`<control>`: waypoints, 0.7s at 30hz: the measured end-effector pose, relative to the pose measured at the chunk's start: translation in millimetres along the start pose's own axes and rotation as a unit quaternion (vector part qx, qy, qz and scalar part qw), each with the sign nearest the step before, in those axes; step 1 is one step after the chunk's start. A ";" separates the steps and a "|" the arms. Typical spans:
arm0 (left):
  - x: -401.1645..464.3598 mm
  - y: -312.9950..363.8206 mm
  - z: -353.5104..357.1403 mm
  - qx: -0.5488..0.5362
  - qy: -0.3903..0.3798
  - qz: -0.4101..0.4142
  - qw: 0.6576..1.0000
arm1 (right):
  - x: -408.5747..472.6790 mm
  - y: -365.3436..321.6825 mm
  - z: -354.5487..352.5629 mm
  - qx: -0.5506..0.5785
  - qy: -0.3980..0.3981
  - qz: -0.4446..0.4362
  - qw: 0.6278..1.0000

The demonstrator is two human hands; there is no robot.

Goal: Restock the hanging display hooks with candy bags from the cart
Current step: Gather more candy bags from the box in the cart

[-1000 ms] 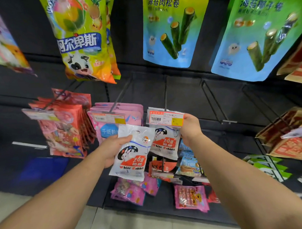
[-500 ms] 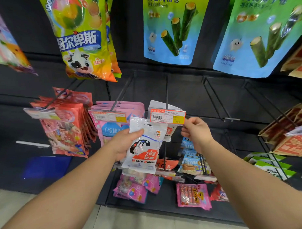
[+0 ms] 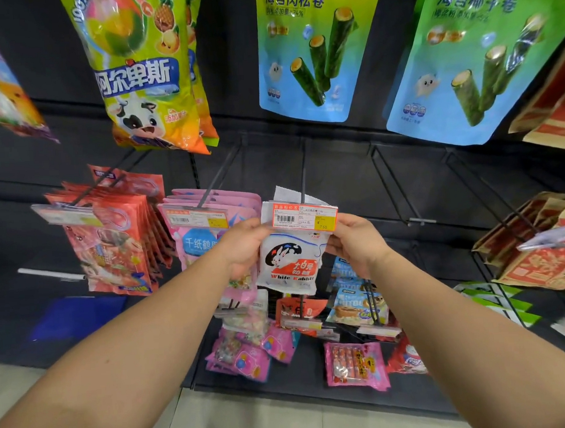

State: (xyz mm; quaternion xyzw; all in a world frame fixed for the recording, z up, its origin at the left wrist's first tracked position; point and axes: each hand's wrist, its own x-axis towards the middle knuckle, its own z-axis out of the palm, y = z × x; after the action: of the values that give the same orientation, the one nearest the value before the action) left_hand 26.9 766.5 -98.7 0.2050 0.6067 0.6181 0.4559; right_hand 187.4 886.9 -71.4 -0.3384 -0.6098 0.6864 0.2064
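Head view: left hand [image 3: 244,244] grips left edge of White Rabbit bag [image 3: 291,261]; right hand [image 3: 356,243] pinches right edge. Bag held upright just under price tag [image 3: 304,216] at tip of hook [image 3: 303,181]. Second white bag [image 3: 287,194] on same hook behind tag. Pink bags [image 3: 211,222] on hook just left.

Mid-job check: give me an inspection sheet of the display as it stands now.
Surface: dark peg wall; bare hook to the right.
Job's things: White Rabbit bag held up at price tag; whether it is on the hook, cannot tell.
Clutter: pink bags, red bags, seaweed roll bags hanging.
Grippers: left hand and right hand grip the bag's sides.
Cables: nothing seen.
Surroundings: pale floor; cart not in view.
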 end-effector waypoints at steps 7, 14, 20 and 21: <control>5.7 -3.0 8.7 -0.029 0.033 -0.018 0.999 | 6.0 -2.2 9.1 -0.043 0.066 -0.017 0.997; 4.0 -3.4 12.4 -0.063 0.038 -0.001 0.997 | 8.7 -3.3 8.7 -0.042 0.089 -0.036 0.995; 4.9 -5.3 16.6 -0.027 0.074 0.001 0.997 | 15.8 3.0 9.1 -0.058 0.103 -0.020 0.993; 5.2 -7.0 16.2 -0.015 0.080 0.001 0.997 | 16.2 3.4 8.3 -0.060 0.104 -0.016 0.993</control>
State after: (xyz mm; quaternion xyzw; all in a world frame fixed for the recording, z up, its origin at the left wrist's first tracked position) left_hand 39.5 778.7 -104.0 0.1486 0.6316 0.6421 0.4083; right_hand 170.8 891.8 -78.0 -0.4099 -0.6308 0.6058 0.2590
